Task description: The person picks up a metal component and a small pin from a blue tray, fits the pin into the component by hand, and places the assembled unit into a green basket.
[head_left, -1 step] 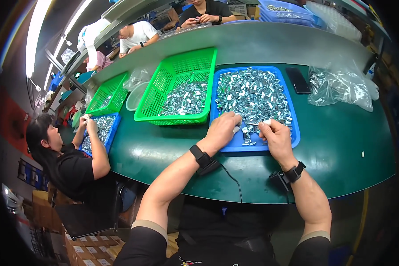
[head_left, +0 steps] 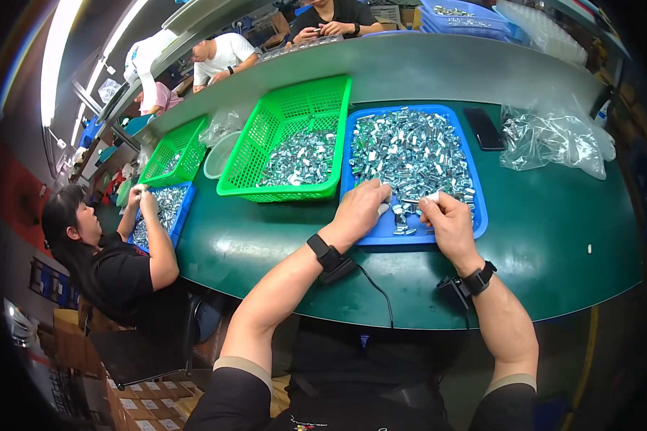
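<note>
Basket (head_left: 280, 194) and phone (head_left: 483, 129) flank the tray (head_left: 382, 231); right hand (head_left: 449, 224) pinches a part (head_left: 411, 201), left hand (head_left: 359, 212) curled, its hold hidden.

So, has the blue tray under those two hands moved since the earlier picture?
No, the blue tray sits in the same place, with no visible shift against the grey partition behind it.

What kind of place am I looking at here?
Most likely a factory floor or workshop handling small parts. The blue tray and the large green basket hold heaps of small shiny parts, and a co-worker at the left has another tray of similar pieces.
</note>
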Motion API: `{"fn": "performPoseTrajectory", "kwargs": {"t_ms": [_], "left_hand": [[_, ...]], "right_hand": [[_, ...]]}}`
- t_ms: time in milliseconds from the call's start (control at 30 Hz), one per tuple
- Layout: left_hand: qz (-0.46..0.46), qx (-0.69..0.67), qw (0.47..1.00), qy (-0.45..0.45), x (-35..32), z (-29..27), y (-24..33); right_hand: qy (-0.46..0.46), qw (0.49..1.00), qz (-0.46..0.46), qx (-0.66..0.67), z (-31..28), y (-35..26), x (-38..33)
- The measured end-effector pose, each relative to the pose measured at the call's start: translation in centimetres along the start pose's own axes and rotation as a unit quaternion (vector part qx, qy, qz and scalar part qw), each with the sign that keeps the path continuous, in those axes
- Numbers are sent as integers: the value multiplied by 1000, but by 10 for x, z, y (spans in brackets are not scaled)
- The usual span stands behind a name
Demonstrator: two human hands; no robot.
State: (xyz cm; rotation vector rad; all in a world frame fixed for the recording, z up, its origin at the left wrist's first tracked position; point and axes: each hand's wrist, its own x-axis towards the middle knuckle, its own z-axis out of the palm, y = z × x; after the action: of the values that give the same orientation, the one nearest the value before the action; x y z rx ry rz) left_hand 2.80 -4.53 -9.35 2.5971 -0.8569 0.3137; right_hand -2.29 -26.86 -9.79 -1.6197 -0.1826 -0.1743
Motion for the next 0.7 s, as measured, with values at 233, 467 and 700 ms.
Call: {"fn": "performPoseTrajectory", "kwargs": {"t_ms": [233, 467, 700], "left_hand": [[-88, -260, 961, 34, -18, -6, 21], [-187, -598, 777, 69, -25, 5, 29], [-181, -615, 766, 53, -25, 11, 28]], "right_hand": [[-26, 998, -9, -63, 1, -6, -7], [-44, 997, -26, -50, 7, -4, -8], [-9, 999, -35, -7, 6, -6, -2]]}}
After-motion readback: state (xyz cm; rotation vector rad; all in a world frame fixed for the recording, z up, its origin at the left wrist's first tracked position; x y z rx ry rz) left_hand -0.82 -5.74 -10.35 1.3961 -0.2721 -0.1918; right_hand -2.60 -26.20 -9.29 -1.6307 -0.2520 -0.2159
